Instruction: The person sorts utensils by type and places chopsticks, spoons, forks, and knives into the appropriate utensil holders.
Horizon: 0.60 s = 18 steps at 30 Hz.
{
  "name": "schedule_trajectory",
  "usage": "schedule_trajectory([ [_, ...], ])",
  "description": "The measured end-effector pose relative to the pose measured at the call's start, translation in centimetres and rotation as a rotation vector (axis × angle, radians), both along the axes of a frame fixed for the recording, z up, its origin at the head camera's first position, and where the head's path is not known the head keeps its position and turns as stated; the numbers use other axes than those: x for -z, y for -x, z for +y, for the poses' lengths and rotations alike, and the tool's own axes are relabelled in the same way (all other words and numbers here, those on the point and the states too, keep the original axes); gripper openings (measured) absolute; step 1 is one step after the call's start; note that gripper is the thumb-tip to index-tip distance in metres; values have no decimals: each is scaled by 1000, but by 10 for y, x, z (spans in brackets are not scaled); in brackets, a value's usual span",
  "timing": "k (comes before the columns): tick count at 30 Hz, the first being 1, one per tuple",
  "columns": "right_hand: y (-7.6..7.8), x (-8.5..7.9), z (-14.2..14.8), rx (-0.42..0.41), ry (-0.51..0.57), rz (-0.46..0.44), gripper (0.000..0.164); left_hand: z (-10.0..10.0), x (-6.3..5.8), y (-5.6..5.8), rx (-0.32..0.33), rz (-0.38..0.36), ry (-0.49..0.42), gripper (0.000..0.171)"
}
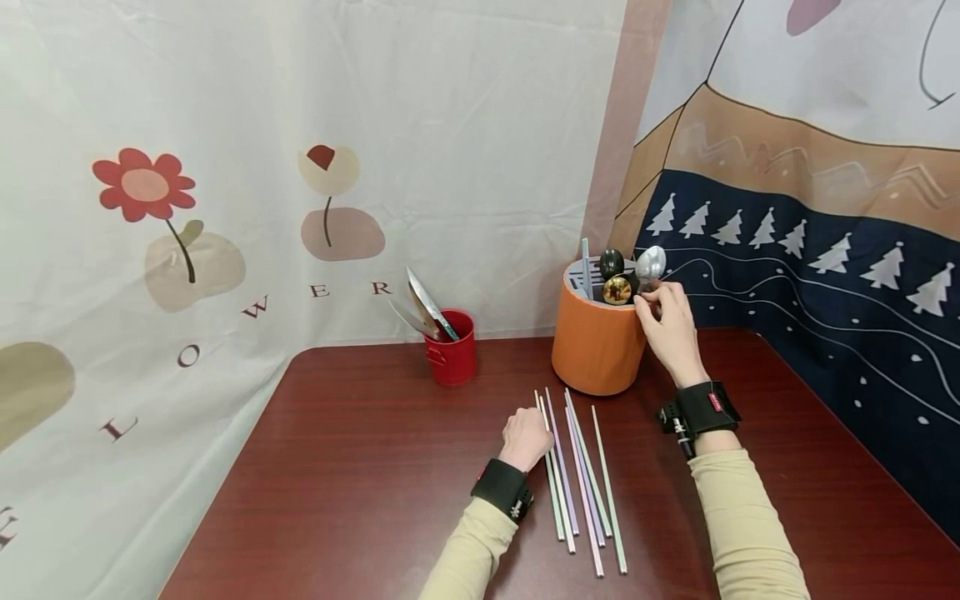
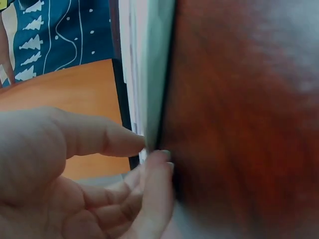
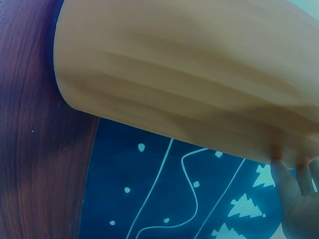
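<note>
My left hand [image 1: 527,437] pinches a pale green straw [image 2: 154,74] between thumb and fingertips, at the left side of several straws [image 1: 581,483] lying on the table. My right hand [image 1: 667,321] is at the upper right of an orange utensil holder [image 1: 596,350], its fingertips near the neck of a silver spoon [image 1: 651,262]. In the right wrist view, some fingers [image 3: 286,181] touch the outer wall of the holder; whether others grip the spoon is hidden. A black spoon [image 1: 611,263], a gold spoon [image 1: 617,290] and a pale blue upright piece [image 1: 585,258] stand in the holder.
A red bucket [image 1: 453,354] holding knives [image 1: 431,304] stands at the back, left of the holder. The dark reddish table [image 1: 360,467] meets a pale printed cloth [image 1: 480,167] behind and a navy cloth [image 1: 810,283] on the right.
</note>
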State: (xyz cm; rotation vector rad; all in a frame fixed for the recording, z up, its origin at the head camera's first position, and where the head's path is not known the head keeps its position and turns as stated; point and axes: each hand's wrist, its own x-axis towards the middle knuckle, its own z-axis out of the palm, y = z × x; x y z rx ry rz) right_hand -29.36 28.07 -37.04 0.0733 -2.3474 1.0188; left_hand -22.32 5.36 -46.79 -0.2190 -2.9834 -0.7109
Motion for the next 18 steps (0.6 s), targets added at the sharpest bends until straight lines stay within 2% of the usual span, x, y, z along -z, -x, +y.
schedule_trajectory([
  [5,1,0,1,-3,4,-6,35,5,-7,-1,-41,-60,70,46],
  [10,2,1,1,-3,3,-2,36,8,-10,0,-74,-93,128,36],
  [14,2,1,1,-1,4,4,35,6,-10,1,-75,-124,111,36],
  [18,1,0,1,-1,5,6,34,0,-17,4,-57,-91,25,40],
])
